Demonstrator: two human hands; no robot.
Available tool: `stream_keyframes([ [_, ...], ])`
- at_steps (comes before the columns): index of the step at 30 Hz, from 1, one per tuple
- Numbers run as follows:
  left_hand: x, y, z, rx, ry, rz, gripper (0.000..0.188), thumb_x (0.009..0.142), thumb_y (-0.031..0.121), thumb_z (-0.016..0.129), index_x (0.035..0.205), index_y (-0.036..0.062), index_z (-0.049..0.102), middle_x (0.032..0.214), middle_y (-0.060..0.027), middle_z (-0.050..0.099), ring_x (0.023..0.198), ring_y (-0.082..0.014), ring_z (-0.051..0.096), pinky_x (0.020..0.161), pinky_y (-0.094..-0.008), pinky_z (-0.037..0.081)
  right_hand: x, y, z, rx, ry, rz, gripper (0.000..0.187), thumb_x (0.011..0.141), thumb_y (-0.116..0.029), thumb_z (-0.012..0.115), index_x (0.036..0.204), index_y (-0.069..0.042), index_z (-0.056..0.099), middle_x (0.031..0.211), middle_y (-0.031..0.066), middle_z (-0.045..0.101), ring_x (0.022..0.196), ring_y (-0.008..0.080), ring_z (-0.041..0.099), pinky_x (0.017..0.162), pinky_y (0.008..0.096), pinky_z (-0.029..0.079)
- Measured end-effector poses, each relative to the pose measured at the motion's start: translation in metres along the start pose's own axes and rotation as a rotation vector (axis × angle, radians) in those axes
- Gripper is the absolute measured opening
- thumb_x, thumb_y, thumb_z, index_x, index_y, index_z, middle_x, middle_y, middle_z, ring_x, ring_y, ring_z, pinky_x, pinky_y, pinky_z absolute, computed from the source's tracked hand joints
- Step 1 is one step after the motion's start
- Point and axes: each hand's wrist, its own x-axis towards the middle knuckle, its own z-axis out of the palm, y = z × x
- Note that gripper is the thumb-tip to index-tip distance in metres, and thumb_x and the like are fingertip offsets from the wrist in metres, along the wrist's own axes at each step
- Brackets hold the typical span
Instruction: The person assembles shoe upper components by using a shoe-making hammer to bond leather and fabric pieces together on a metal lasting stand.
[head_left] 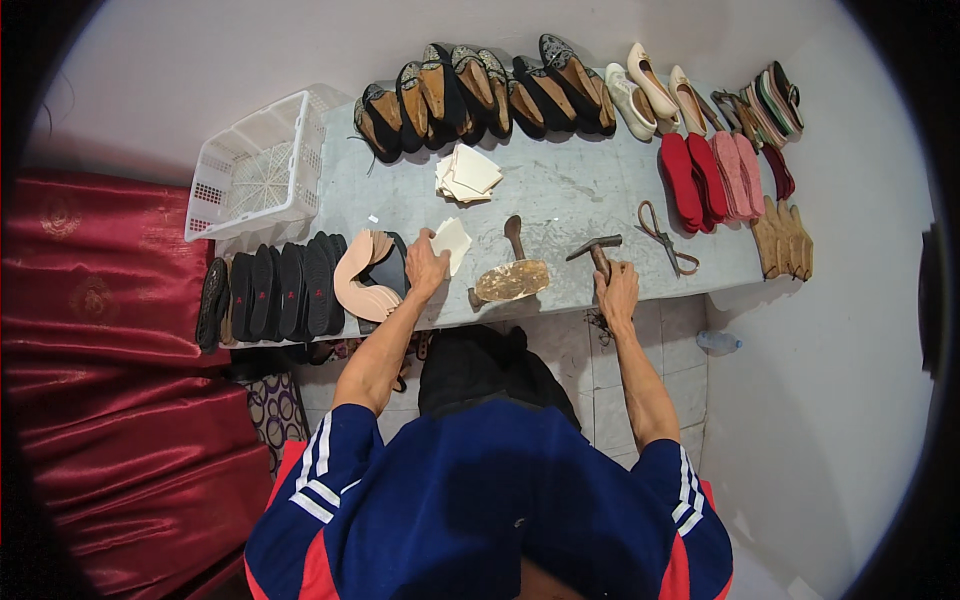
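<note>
My left hand [427, 268] is at the table's near edge, its fingers closed at the left side of a cream-white sheet piece [454, 245]. My right hand [618, 290] grips the handle of a hammer [594, 246], whose dark head lies close to the tabletop. Between my hands stands a metal cobbler's anvil [513, 281] with a worn, sole-shaped top and a smaller arm pointing away. Just left of my left hand are stacked curved peach-coloured pieces [362, 285] and a dark piece. A pile of cream-white sheets [467, 174] lies farther back.
Scissors [668, 240] lie right of the hammer. Black soles [290, 292] line the near left; a white plastic basket [258, 170] stands behind them. Shoes on lasts [470, 95] fill the back edge. Red soles [693, 184], pink soles [738, 177] and wooden lasts [783, 240] are at right.
</note>
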Motion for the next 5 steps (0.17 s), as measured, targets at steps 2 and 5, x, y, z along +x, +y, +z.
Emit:
stream_keyframes([
  [2,0.006,-0.019,-0.006,-0.138,0.070,-0.115,0.048,0.083,0.021,0.077,0.125,0.0060,0.058,0.107,-0.0244,0.077,0.096,-0.0493,0.074,0.088,-0.0574,0.056,0.008,-0.017,-0.004,0.011,0.099,-0.029,0.045,0.098,-0.029,0.074,0.136,-0.004,0.068,0.129,0.0184,0.062,0.112,0.0385,0.061,0.099,0.0494,0.049],
  [5,0.014,-0.019,-0.018,-0.693,0.156,-0.212,0.046,0.087,0.018,0.073,0.130,0.0094,0.058,0.115,-0.0214,0.078,0.106,-0.0428,0.075,0.093,-0.0565,0.055,0.020,-0.037,-0.025,0.366,0.048,-0.004,0.050,0.095,-0.032,0.079,0.138,-0.008,0.068,0.137,0.0187,0.060,0.122,0.0396,0.058,0.104,0.0545,0.046],
])
